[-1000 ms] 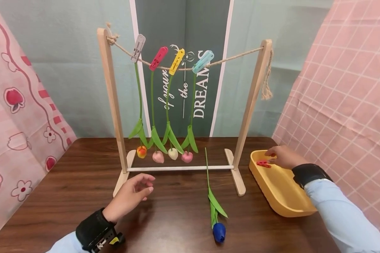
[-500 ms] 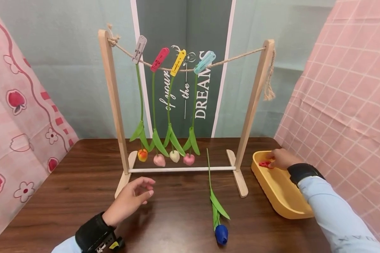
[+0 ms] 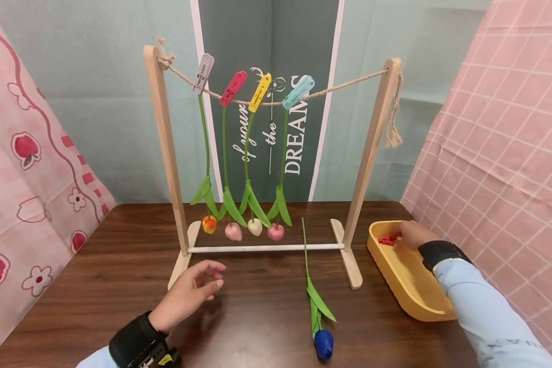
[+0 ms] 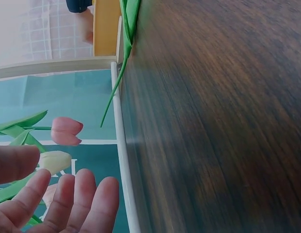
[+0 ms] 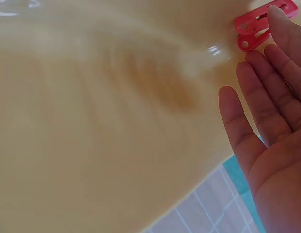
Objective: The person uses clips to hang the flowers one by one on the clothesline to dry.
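Note:
My right hand (image 3: 414, 235) is down inside the far end of the yellow tray (image 3: 415, 286). Its thumb and forefinger pinch a red clothespin (image 5: 266, 22), seen at the top right of the right wrist view. Over the table in front of the rack hovers my left hand (image 3: 190, 291), fingers loosely bent and holding nothing. A blue tulip (image 3: 323, 343) lies on the table between the hands, its stem across the rack's white bar (image 3: 267, 248). Several tulips hang head-down from the rope, held by a grey clothespin (image 3: 204, 74), a red one, a yellow one and a light blue one (image 3: 299, 92).
The wooden rack's left post (image 3: 167, 148) and right post (image 3: 372, 153) stand on feet on the dark brown table (image 3: 253, 312). A rope (image 3: 349, 83) sags between them. Pink cloths hang at both sides, a green-grey curtain behind.
My right hand has gone lower into the tray and closed its fingers on the red clothespin. The left hand has stayed nearly still. The head view has shifted slightly.

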The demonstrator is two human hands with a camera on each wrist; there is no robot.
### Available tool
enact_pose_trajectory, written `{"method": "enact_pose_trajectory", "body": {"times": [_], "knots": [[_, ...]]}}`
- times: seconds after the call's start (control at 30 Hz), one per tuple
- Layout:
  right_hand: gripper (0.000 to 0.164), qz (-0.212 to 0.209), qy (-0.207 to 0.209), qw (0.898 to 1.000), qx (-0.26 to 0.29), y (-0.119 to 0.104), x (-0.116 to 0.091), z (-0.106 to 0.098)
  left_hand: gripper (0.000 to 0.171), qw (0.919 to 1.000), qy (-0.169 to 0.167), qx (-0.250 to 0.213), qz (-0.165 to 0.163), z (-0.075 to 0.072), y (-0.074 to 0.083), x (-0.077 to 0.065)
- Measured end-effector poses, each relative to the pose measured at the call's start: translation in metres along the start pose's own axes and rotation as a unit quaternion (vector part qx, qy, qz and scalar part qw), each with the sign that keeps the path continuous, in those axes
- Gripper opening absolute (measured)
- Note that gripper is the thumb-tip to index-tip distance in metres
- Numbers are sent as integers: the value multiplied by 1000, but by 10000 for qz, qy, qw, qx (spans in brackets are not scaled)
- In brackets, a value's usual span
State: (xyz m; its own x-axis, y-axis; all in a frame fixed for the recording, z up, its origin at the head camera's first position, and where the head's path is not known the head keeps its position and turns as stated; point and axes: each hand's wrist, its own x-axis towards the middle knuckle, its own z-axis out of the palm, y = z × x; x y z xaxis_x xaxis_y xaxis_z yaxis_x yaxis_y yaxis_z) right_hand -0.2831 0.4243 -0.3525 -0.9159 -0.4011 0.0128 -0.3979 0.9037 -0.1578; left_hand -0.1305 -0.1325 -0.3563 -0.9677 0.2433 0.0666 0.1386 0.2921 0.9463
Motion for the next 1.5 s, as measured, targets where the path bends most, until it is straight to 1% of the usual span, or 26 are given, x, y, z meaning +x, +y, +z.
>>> {"method": "enact_pose_trajectory", "body": {"times": [0.33, 0.5, 0.67, 0.77, 0.93, 1.17, 1.33, 1.5], "knots": [[17, 149, 65, 9999, 3, 8, 3, 10, 27, 10000, 14, -9, -45, 0, -2, 0], [17, 9, 218, 9998, -5, 12, 6, 16, 27, 10000, 11, -11, -87, -1, -3, 0], [17, -105, 289, 9995, -2, 14, 6, 20, 28, 10000, -4, -62, -48, -1, -3, -2], [17, -158, 280, 9995, -33, 14, 5, 20, 29, 9999, -20, -98, 34, -1, -3, -2], [18, -203, 164, 9996, 62, 8, 1, 15, 28, 9999, -21, -117, 89, -1, -3, -1], [14, -15, 37, 10000, 9, 1, -5, 2, 26, 9999, 30, -63, 152, -1, -2, -1], [14, 96, 20, 9999, 138, -2, -10, -11, 27, 9998, -4, -100, 172, 0, 0, 0], [18, 232, 124, 9991, 337, -6, -20, -25, 27, 9997, -32, -163, 169, 1, 0, 1]]}}
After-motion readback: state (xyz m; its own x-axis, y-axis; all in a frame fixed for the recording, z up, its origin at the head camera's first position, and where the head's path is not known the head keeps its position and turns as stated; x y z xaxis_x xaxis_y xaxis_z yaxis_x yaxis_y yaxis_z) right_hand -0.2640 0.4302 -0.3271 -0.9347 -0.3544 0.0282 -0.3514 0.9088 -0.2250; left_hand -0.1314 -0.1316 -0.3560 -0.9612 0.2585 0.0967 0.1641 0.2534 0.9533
